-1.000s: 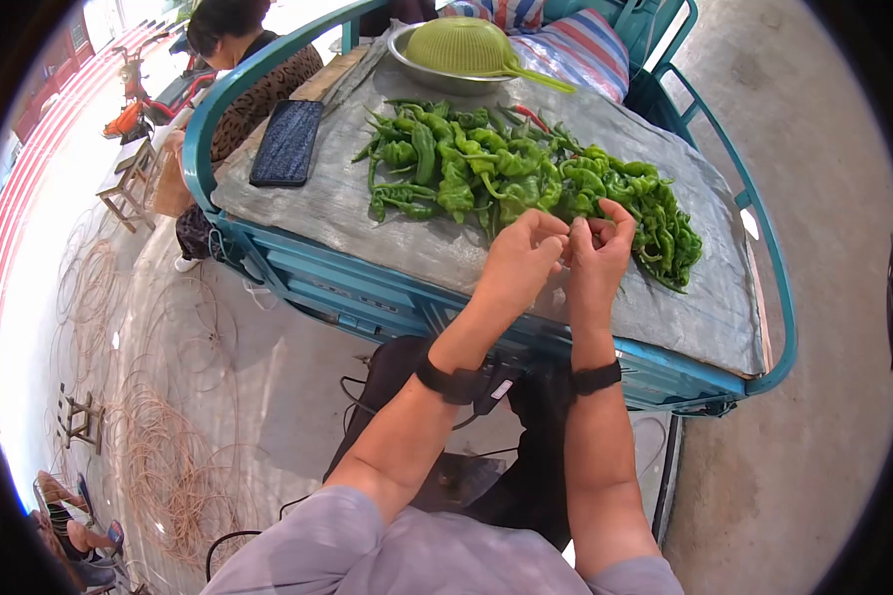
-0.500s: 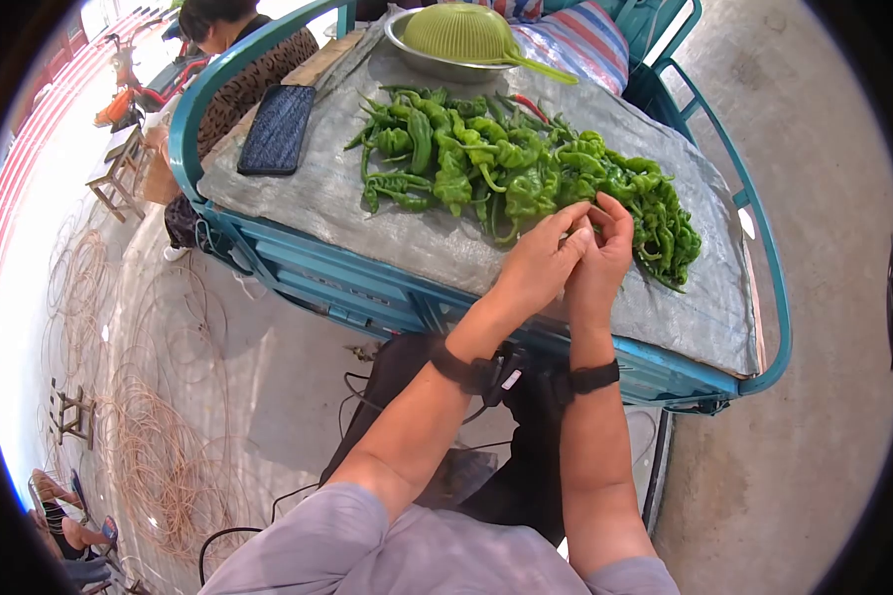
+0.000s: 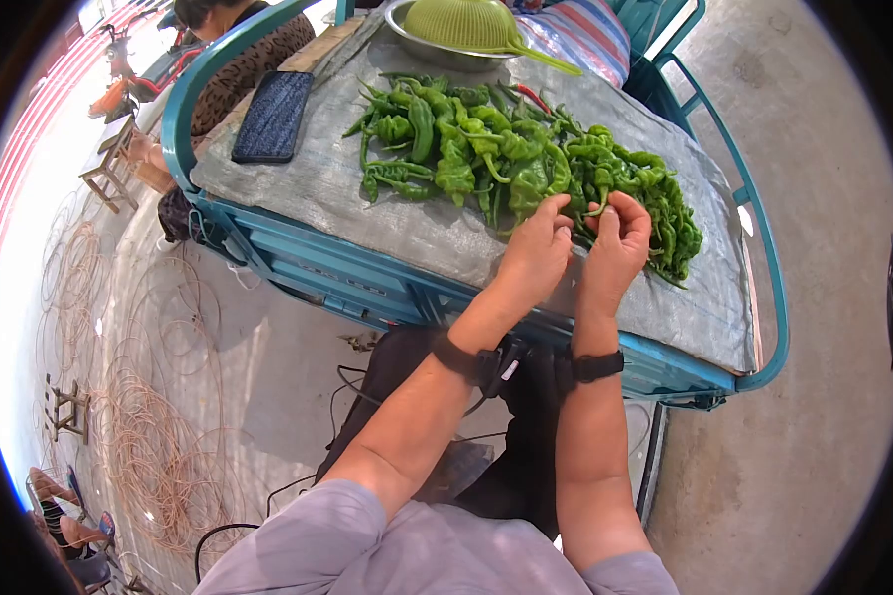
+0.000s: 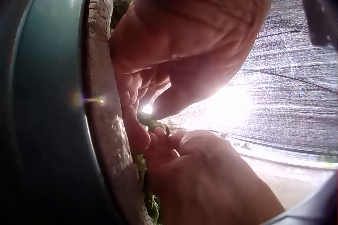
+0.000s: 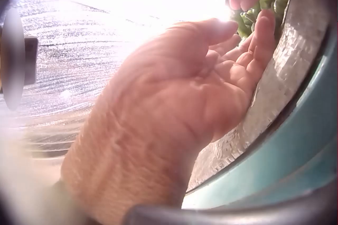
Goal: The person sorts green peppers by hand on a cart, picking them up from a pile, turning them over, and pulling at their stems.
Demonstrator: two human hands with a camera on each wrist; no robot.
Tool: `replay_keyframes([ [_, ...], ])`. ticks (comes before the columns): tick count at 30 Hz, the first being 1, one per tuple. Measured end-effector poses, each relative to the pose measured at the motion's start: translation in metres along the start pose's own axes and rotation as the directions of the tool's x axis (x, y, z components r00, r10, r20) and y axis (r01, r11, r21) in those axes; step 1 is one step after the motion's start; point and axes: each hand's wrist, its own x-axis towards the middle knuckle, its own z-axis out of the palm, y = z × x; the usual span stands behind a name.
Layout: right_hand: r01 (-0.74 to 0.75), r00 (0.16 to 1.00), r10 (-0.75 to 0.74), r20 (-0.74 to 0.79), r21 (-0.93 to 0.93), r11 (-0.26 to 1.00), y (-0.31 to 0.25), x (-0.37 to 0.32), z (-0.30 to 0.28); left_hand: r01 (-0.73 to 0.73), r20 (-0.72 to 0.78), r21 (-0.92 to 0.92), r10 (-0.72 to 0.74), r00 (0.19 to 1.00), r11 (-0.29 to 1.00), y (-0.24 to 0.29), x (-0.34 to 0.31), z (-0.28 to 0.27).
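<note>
A heap of crinkled green peppers point(image 3: 453, 149) lies on a grey woven sheet point(image 3: 327, 213). At its near edge, my right hand point(image 3: 615, 248) pinches the stem end of one green pepper point(image 3: 602, 183) between thumb and fingers. My left hand point(image 3: 538, 260) is just left of it at the heap's edge, fingers loosely bent, thumb and index apart. The left wrist view has a bit of green pepper point(image 4: 149, 123) at the right hand's fingertips, below the left thumb. Against the glare in the right wrist view, the right hand's palm faces the camera, other peppers point(image 5: 248, 22) beyond.
The sheet covers the bed of a teal cart with a curved rail point(image 3: 176, 129). A phone point(image 3: 273, 117) lies left; a metal bowl point(image 3: 397, 18) with a green strainer point(image 3: 458, 25) stands behind. A person point(image 3: 243, 84) sits beyond the rail. One red pepper point(image 3: 532, 96) shows.
My hands were together at the fingertips and have moved apart. The right hand now pinches a pepper's stem at the heap; the left has drawn slightly left. The view has shifted slightly.
</note>
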Motion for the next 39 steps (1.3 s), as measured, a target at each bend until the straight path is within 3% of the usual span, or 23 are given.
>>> replay_keyframes([
  [3, 0.064, 0.993, -0.038, 0.115, -0.237, 0.969, 0.003, -0.006, 0.003, -0.106, -0.143, 0.098, 0.119, 0.982, 0.990, -0.002, 0.000, 0.001],
  [4, 0.164, 0.982, -0.111, 0.155, -0.395, 0.904, -0.005, -0.011, 0.007, -0.265, -0.270, 0.236, 0.325, 0.906, 0.935, -0.002, -0.004, 0.006],
  [7, 0.358, 0.922, -0.178, 0.343, -0.584, 0.729, -0.004, -0.012, 0.002, -0.399, -0.280, 0.550, 0.612, 0.740, 0.734, -0.001, -0.006, 0.008],
  [11, 0.215, 0.972, -0.117, 0.205, -0.563, 0.798, -0.009, -0.003, -0.007, -0.272, -0.251, 0.537, 0.459, 0.852, 0.798, 0.001, -0.008, 0.007],
  [12, 0.226, 0.973, -0.162, 0.162, -0.563, 0.795, -0.018, 0.001, -0.006, -0.260, -0.228, 0.553, 0.444, 0.866, 0.791, 0.002, -0.009, 0.006],
  [15, 0.444, 0.887, -0.408, 0.216, -0.640, 0.627, -0.040, 0.021, 0.001, -0.229, -0.189, 0.578, 0.401, 0.897, 0.784, 0.006, -0.010, 0.005],
  [16, 0.530, 0.835, -0.454, 0.312, -0.681, 0.506, -0.042, 0.030, 0.003, -0.225, -0.188, 0.573, 0.394, 0.900, 0.788, 0.006, -0.010, 0.004],
  [20, 0.680, 0.732, -0.306, 0.608, -0.680, 0.275, -0.054, 0.062, 0.025, -0.297, -0.224, 0.537, 0.473, 0.852, 0.790, -0.001, -0.006, 0.004],
  [23, 0.814, 0.581, -0.195, 0.790, -0.560, 0.155, -0.032, 0.099, 0.029, -0.194, -0.227, 0.549, 0.368, 0.902, 0.813, 0.003, -0.008, 0.005],
  [30, 0.905, 0.414, 0.191, 0.890, -0.425, 0.020, -0.029, 0.130, 0.053, -0.169, -0.212, 0.436, 0.284, 0.935, 0.884, 0.004, -0.006, -0.001],
  [33, 0.844, 0.536, -0.065, 0.841, -0.537, 0.016, -0.026, 0.134, 0.045, -0.182, -0.205, 0.439, 0.296, 0.933, 0.880, 0.001, -0.004, -0.002],
  [34, 0.841, 0.537, -0.238, 0.809, -0.537, 0.073, -0.026, 0.140, 0.039, -0.193, -0.208, 0.445, 0.310, 0.928, 0.875, -0.002, -0.003, -0.003],
  [36, 0.715, 0.693, -0.330, 0.641, -0.669, 0.204, -0.035, 0.145, 0.028, -0.194, -0.206, 0.431, 0.306, 0.930, 0.881, -0.004, -0.004, -0.002],
  [37, 0.641, 0.758, -0.368, 0.538, -0.717, 0.273, -0.042, 0.145, 0.026, -0.189, -0.200, 0.414, 0.292, 0.935, 0.890, -0.004, -0.004, -0.003],
  [39, 0.434, 0.900, -0.280, 0.334, -0.644, 0.630, -0.054, 0.143, 0.022, -0.191, -0.194, 0.379, 0.279, 0.940, 0.905, -0.003, -0.002, -0.004],
])
